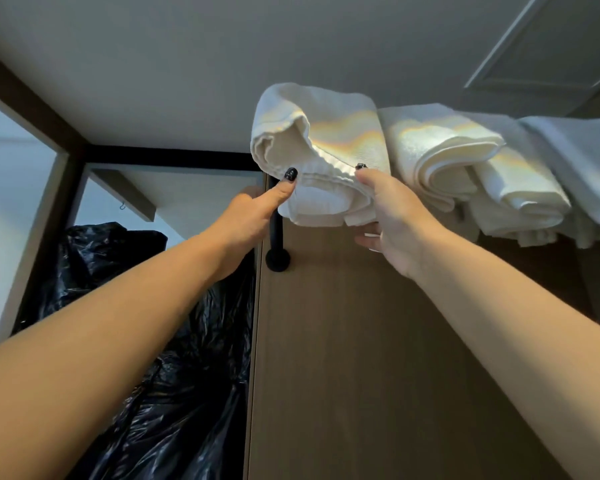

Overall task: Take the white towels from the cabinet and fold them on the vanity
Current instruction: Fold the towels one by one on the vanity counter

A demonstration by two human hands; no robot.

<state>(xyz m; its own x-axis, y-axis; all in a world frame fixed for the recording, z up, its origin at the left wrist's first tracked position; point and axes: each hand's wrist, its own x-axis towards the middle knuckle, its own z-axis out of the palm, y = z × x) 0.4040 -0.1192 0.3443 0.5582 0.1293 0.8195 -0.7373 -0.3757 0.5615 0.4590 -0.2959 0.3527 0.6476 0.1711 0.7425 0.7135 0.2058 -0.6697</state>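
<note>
A folded white towel [323, 147] sticks out over the top edge of the wooden cabinet [361, 341], high above me. My left hand [257, 216] grips its lower left corner, thumb on the front. My right hand [392, 220] grips its lower right corner, thumb on top and fingers underneath. To its right lie more white towels: a second folded towel [440, 154], a third towel [523, 195] and a fourth towel [582, 161] at the frame's edge. The vanity is out of view.
A black cylindrical handle [277, 244] is fixed to the cabinet panel just under my left hand. Black plastic bags [160, 358] fill the open space on the left. The grey ceiling [222, 64] is close above the towels.
</note>
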